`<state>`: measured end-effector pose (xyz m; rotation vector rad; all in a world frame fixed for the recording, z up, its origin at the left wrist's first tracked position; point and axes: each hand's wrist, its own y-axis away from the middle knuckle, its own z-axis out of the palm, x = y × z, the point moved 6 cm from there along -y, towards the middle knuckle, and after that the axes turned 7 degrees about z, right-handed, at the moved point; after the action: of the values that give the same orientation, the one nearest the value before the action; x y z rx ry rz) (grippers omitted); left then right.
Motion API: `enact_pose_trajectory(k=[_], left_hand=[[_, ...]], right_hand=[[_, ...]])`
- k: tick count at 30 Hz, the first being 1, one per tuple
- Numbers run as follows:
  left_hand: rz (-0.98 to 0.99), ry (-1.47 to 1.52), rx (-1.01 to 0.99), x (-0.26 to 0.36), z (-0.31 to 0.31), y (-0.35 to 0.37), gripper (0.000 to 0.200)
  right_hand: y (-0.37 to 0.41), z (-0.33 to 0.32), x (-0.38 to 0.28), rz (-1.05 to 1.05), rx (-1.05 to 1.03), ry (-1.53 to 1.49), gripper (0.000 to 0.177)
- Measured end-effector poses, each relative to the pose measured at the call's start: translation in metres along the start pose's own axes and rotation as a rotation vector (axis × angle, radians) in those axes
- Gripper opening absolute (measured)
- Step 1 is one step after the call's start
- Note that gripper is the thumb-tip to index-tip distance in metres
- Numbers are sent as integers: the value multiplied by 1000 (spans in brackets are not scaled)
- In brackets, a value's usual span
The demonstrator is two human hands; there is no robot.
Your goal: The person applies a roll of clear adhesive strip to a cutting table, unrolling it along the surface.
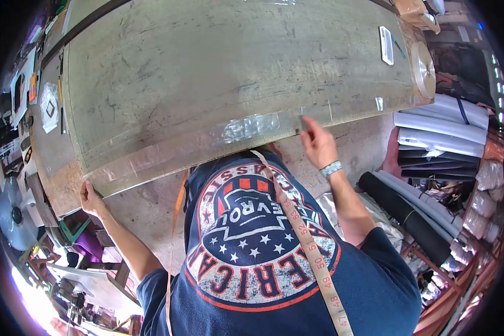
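Note:
At the left front corner of the worktable (168, 84), my left hand (93, 200) has its fingers curled against the edge; whatever they may pinch is hidden. My right hand (319, 147), with a patterned band on the wrist, is just off the front edge, right of the middle. Its fingers are closed, and a small dark thing shows at their tips, too small to name. A shiny, clear strip, seemingly plastic, (252, 127) lies along the front of the table. A tape measure (313, 252) hangs around my neck, over my dark printed T-shirt.
On the table's right end are a white tray-like piece (386, 46) and a round roll (423, 70). Rolls of material (442, 129) are stacked at the right, with a black roll (403, 215) leaning below. A fan (15, 215) stands at the left.

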<state>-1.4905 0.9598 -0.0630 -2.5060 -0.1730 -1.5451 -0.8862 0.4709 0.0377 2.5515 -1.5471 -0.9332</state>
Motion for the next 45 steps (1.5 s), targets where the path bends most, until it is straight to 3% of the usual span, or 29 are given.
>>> enact_pose_trajectory(k=[6, 13, 17, 20, 23, 35, 38, 40, 41, 43, 44, 45], left_hand=[[35, 0, -2, 1, 1, -1, 27], [54, 23, 9, 11, 1, 5, 28], [12, 18, 14, 0, -5, 0, 29], [45, -3, 14, 17, 2, 10, 28], [45, 32, -4, 13, 2, 10, 29], [43, 190, 9, 1, 2, 7, 30], [73, 17, 26, 13, 1, 13, 30], [-2, -9, 66, 28, 6, 21, 30], [49, 164, 42, -9, 3, 9, 31], [-128, 1055, -13, -52, -1, -4, 36], [-69, 795, 89, -44, -2, -1, 34], [23, -104, 124, 25, 3, 20, 35]], right_hand=[[-11, -51, 35, 68, 174, -39, 37], [-1, -50, 42, 36, 211, -6, 36], [6, -31, 2, -27, 78, 39, 36], [19, 8, -33, -323, 14, 89, 43], [21, 39, -46, -327, -119, 170, 51], [19, 52, -32, -308, -114, 255, 60], [21, 52, -29, -379, -55, 201, 63], [19, 51, -24, -276, -151, 168, 60], [19, 49, -29, -235, -197, 166, 62], [14, 52, -29, -249, -185, 105, 70], [12, 57, -25, -334, -150, 67, 63], [11, 59, -20, -266, -177, 87, 58]])
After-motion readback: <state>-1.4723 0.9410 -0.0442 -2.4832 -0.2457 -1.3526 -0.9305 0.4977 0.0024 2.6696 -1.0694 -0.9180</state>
